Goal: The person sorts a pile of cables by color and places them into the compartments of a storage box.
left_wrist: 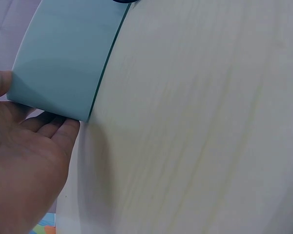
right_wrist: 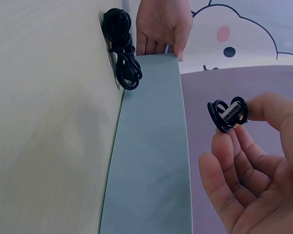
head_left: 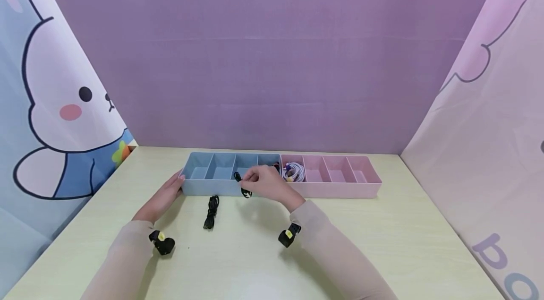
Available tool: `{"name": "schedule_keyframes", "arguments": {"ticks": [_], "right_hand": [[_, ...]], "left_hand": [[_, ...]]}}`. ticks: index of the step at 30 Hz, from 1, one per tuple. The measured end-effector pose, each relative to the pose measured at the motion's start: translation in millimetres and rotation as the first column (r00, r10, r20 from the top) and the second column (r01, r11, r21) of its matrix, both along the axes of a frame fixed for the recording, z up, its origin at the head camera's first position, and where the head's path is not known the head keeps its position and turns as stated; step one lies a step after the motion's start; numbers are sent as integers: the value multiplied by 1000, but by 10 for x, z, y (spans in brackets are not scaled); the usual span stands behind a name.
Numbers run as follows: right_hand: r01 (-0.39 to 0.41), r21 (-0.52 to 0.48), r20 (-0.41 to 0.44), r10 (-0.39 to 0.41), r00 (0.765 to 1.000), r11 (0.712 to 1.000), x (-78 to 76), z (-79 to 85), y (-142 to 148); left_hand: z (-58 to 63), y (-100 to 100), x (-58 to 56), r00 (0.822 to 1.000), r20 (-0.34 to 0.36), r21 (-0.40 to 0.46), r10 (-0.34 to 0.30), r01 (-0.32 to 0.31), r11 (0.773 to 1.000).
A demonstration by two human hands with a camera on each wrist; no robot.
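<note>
A coiled black USB cable [right_wrist: 229,113] is pinched between the thumb and fingertips of my right hand [head_left: 265,182], just in front of the blue organizer box [head_left: 212,187]. Its metal USB plug shows in the right wrist view. My left hand [head_left: 167,191] rests against the box's left end, thumb near the top rim and fingers along the end wall [left_wrist: 49,109]. Another bundled black cable [head_left: 211,212] lies on the table before the box. Something dark, partly hidden by the right hand, sits in the rightmost blue compartment [head_left: 268,159].
A pink organizer box [head_left: 335,190] adjoins the blue one on the right; its leftmost compartment contains a coiled white cable [head_left: 294,172]. Both stand on a pale wood-grain table [head_left: 238,262]. A purple backdrop [head_left: 272,64] rises behind, with printed cloths on either side.
</note>
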State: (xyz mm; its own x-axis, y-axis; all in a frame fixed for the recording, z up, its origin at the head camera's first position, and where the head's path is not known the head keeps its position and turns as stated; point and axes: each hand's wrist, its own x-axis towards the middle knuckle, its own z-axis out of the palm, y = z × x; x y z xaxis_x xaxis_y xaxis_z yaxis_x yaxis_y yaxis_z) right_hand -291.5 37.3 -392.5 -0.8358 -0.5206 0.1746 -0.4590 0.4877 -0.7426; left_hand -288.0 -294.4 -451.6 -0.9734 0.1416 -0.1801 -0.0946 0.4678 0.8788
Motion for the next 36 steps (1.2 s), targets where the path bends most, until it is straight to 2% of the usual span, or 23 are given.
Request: {"name": "schedule_keyframes", "arguments": {"ticks": [17,24,36], "right_hand": [[38,-23,6,-38,999,999,-78,40,230],[79,-3,-1,-79,997,997,-112,36,294],[97,18,-14,-97,995,995,-165,69,398]], "left_hand": [[18,5,20,1000,-5,6,-4,4,1000],[29,7,30,1000,-2,-7,2,-2,1000],[11,-3,45,1000,4,-2,16,-16,1000]]}}
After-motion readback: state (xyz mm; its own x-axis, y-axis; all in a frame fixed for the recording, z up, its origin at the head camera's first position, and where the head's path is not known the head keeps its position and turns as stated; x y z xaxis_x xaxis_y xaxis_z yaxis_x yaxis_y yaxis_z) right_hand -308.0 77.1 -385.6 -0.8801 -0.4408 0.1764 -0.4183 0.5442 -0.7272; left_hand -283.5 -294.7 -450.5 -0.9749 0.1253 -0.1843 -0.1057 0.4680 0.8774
